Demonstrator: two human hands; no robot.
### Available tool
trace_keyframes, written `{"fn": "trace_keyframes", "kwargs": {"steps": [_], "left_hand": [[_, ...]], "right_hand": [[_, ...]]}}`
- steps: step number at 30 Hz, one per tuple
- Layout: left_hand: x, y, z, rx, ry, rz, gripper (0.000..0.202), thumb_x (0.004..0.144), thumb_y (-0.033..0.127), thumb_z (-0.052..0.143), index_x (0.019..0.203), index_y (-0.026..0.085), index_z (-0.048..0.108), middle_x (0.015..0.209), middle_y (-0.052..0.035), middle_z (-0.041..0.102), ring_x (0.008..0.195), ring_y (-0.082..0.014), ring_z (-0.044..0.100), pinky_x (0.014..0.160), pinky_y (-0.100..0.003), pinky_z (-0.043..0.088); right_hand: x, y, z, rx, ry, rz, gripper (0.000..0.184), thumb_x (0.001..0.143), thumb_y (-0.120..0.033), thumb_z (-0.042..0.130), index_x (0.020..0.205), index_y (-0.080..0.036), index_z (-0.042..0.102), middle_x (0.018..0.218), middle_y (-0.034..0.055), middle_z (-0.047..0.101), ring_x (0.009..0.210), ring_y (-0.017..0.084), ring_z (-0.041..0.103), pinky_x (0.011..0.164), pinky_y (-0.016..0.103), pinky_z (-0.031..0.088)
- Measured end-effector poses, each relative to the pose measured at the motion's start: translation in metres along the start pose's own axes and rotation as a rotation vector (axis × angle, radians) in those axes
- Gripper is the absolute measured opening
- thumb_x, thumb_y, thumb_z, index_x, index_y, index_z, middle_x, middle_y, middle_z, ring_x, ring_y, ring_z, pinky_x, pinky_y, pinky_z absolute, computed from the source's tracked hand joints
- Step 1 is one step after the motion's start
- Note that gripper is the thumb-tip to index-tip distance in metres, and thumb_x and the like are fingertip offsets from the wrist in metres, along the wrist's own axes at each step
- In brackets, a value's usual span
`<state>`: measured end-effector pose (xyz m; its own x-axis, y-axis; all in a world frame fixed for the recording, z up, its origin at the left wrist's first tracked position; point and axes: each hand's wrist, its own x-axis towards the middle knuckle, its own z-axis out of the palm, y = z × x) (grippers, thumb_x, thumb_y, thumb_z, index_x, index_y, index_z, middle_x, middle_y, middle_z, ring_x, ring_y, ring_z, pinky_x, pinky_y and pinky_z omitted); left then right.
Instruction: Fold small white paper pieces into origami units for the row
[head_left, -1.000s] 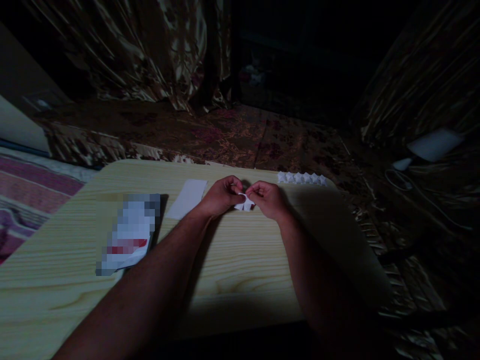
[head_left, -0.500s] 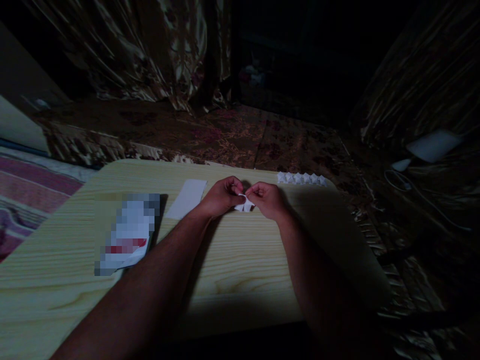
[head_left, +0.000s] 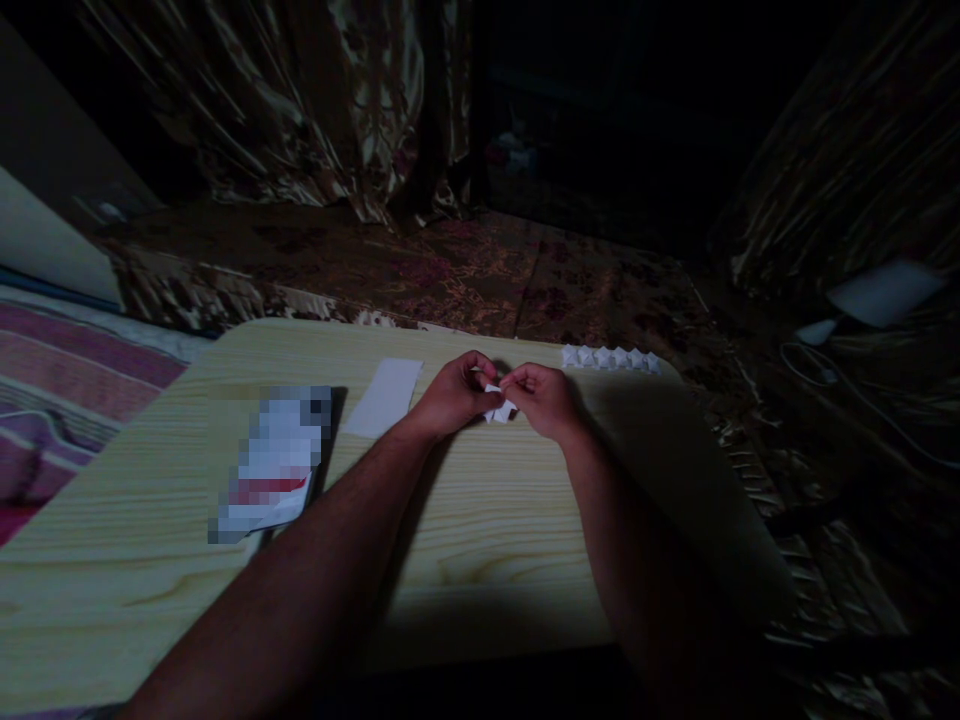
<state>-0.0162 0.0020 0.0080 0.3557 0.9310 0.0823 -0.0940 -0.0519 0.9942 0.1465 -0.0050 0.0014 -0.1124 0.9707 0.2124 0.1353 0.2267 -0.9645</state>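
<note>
Between my two hands is a small folded white paper piece, held just above or on the wooden table; which of these I cannot tell. My left hand pinches its left side with thumb and fingers. On its upper right, the fingertips of my right hand are closed on the same paper. Parts of the paper are hidden by the fingers. A flat stack or sheet of white paper lies to the left of my left hand. Beyond my right hand, several folded white paper shapes stand in a row.
A blurred-out packet rests on the table left of my left forearm. Dark patterned curtains hang behind a cloth-covered ledge. A striped cloth is at the left; a white lamp-like object with a cable stands at the right.
The whole view has shifted a little, so things appear slightly further right. Both hands keep hold of the folded paper, with only small finger movement.
</note>
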Motion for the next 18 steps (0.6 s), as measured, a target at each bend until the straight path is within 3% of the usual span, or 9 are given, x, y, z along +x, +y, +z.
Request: {"fn": "trace_keyframes", "kwargs": {"steps": [8,18], "left_hand": [[-0.0014,0.0021,0.0032,-0.005,0.088,0.009,0.039,0.059,0.020,0.075,0.089,0.019,0.049,0.064,0.0044,0.058,0.049,-0.0079,0.051,0.046,-0.019,0.035],[-0.0014,0.0022,0.0030,-0.015,0.079,0.043,0.038,0.061,0.019,0.074,0.089,0.019,0.048,0.064,0.0045,0.058,0.051,-0.0076,0.051,0.049,-0.019,0.037]], "right_hand": [[0.0003,-0.0015,-0.0020,0.110,-0.001,0.066,0.023,0.068,-0.034,0.069,0.081,-0.016,0.064,0.070,0.0017,0.066,0.057,0.012,0.060,0.053,0.024,0.050],[0.0007,-0.0030,-0.0012,0.076,0.029,0.117,0.015,0.065,-0.026,0.066,0.073,-0.015,0.062,0.056,-0.0014,0.062,0.048,0.012,0.058,0.049,0.023,0.047]]}}
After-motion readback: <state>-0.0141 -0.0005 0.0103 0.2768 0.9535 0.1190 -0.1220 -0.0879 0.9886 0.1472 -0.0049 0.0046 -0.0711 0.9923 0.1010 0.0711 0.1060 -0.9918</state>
